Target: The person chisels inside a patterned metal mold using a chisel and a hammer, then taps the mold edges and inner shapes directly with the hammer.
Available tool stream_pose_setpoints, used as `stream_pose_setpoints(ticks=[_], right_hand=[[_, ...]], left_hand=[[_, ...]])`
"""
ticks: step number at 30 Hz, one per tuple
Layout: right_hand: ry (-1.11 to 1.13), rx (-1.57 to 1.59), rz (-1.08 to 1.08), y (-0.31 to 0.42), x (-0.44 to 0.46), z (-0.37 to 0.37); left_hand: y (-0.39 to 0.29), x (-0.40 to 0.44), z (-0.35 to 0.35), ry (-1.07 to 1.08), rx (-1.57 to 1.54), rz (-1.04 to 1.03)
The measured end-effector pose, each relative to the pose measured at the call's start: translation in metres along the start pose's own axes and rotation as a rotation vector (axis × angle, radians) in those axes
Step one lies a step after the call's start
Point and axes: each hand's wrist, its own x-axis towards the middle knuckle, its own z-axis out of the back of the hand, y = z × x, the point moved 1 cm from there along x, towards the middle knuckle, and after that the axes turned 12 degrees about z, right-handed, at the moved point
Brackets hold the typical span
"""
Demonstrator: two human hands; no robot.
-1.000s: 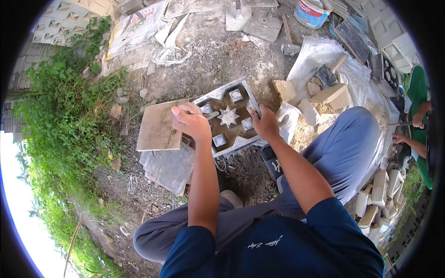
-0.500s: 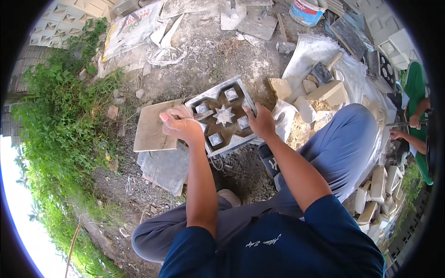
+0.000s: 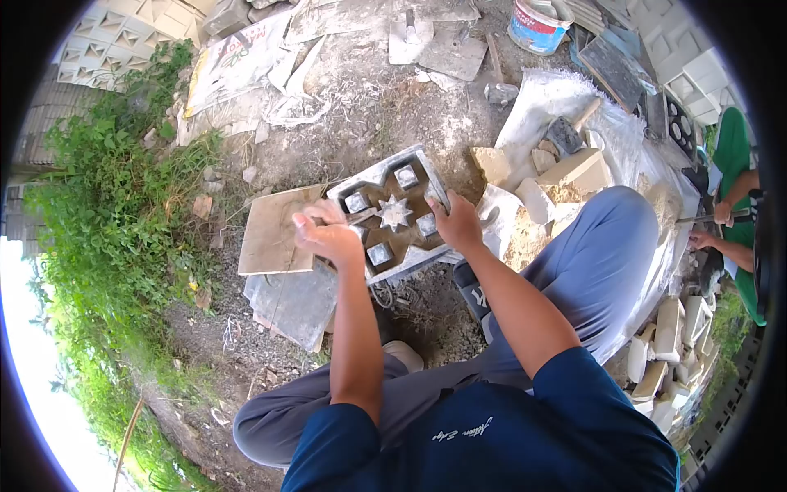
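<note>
A rectangular mould [image 3: 394,238] with a star-shaped centre and square blocks in its corners lies tilted in front of me. My right hand [image 3: 457,223] grips the mould's right edge. At the mould's left end, my left hand [image 3: 326,235] is closed round the handle of a small tool [image 3: 361,216] whose tip points toward the star; the fingers are slightly blurred. Beneath and beyond that hand is a square wooden board [image 3: 275,232], which overlaps a grey slab [image 3: 293,305].
Broken blocks [image 3: 580,170] lie on a white sack [image 3: 537,98] to the right. A paint bucket [image 3: 537,29] stands at the top. More blocks [image 3: 670,328] are stacked at lower right. Another person's hands [image 3: 723,213] show at the far right. Green plants [image 3: 106,197] grow at left.
The view has shifted slightly. My left hand has moved a little along the mould's left end with the tool. My right hand keeps its hold on the mould's edge.
</note>
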Motion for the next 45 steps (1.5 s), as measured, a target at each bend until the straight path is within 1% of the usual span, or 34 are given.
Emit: stream_pose_setpoints(ticks=[1, 2, 3, 5, 6, 7, 8, 9, 10, 11, 13, 15, 17, 18, 19, 21, 22, 25, 27, 29, 30, 31, 33, 34, 37, 38, 39, 41, 42, 43, 45], right_hand=[[-0.005, -0.01, -0.002, -0.001, 0.01, 0.004], [0.007, -0.042, -0.01, -0.001, 0.01, 0.005], [0.03, -0.066, -0.018, 0.0, -0.001, 0.001], [-0.006, -0.053, -0.005, -0.002, -0.001, -0.003], [-0.012, -0.05, -0.002, 0.002, -0.004, -0.003], [-0.027, -0.054, 0.003, 0.003, 0.0, -0.001], [0.078, -0.021, -0.07, -0.001, 0.002, 0.001], [0.094, -0.026, -0.076, 0.0, -0.003, 0.001], [0.085, -0.018, -0.073, -0.001, -0.002, 0.001], [0.071, -0.006, -0.072, -0.002, 0.001, 0.001], [0.078, -0.003, -0.067, -0.005, -0.002, -0.001], [0.077, 0.004, -0.045, -0.005, 0.001, -0.003], [0.103, -0.012, -0.07, -0.007, 0.003, -0.004], [0.005, -0.049, -0.017, -0.011, 0.001, -0.009], [0.016, -0.057, -0.015, -0.011, -0.001, -0.009], [0.043, -0.01, -0.046, -0.01, 0.002, -0.008], [0.061, -0.013, -0.045, -0.009, -0.001, -0.006], [0.089, -0.034, -0.034, -0.005, 0.005, -0.006], [0.027, -0.008, 0.022, -0.011, 0.003, -0.009], [0.024, -0.003, 0.033, -0.009, 0.009, -0.008], [0.011, -0.013, 0.032, -0.01, 0.008, -0.008], [0.002, -0.019, 0.028, -0.01, 0.002, -0.008], [-0.006, -0.022, 0.042, -0.005, 0.001, -0.007], [0.005, -0.011, 0.039, -0.004, 0.0, -0.007], [-0.001, -0.035, 0.06, -0.009, 0.002, -0.011], [-0.008, -0.021, 0.07, -0.009, 0.006, -0.011], [-0.009, -0.008, 0.07, -0.009, 0.004, -0.01], [0.011, 0.001, 0.051, -0.006, 0.0, -0.005], [0.008, 0.024, 0.043, -0.001, 0.003, -0.005], [0.007, 0.027, 0.048, -0.003, 0.002, -0.008], [-0.014, -0.041, 0.076, -0.008, 0.004, -0.011]], left_hand=[[-0.013, 0.003, -0.008, -0.003, -0.032, 0.039], [-0.029, 0.002, -0.016, -0.011, -0.018, 0.027], [-0.025, 0.006, -0.011, -0.005, -0.02, 0.012], [0.021, 0.009, 0.013, 0.011, 0.057, -0.002], [0.019, 0.004, 0.009, 0.079, 0.032, -0.021], [0.017, 0.011, 0.004, 0.087, 0.022, -0.035], [0.018, 0.016, 0.001, 0.07, 0.013, 0.008], [0.019, 0.012, 0.009, 0.039, 0.02, 0.067], [0.012, 0.013, 0.009, 0.059, -0.005, 0.105], [0.005, 0.017, 0.009, 0.052, -0.004, 0.109], [-0.007, 0.02, 0.013, 0.243, -0.052, 0.13], [0.003, 0.025, 0.021, 0.266, -0.047, 0.122], [0.012, 0.027, 0.023, 0.3, -0.046, 0.196], [0.014, 0.027, 0.026, 0.282, -0.102, 0.216], [0.006, 0.025, 0.024, 0.269, -0.106, 0.22], [-0.009, 0.025, 0.018, 0.418, -0.105, 0.144], [-0.007, 0.025, 0.02, 0.434, -0.112, 0.15], [0.014, 0.026, 0.026, 0.366, -0.085, 0.175], [0.016, 0.029, 0.033, 0.313, -0.138, 0.212], [-0.004, 0.032, 0.027, 0.453, -0.186, 0.173], [-0.014, 0.031, 0.024, 0.486, -0.166, 0.212], [-0.006, 0.026, 0.03, 0.47, -0.166, 0.224], [0.01, 0.031, 0.031, 0.485, -0.224, 0.315], [0.01, 0.032, 0.032, 0.396, -0.201, 0.347], [0.005, 0.023, 0.025, 0.408, -0.189, 0.279], [-0.005, 0.018, 0.021, 0.498, -0.186, 0.22], [-0.005, 0.016, 0.019, 0.483, -0.193, 0.227], [-0.007, 0.014, 0.018, 0.536, -0.149, 0.178], [0.015, 0.016, 0.025, 0.521, -0.116, 0.164], [0.016, 0.02, 0.026, 0.522, -0.114, 0.158], [0.02, 0.029, 0.029, 0.348, -0.269, 0.327]])
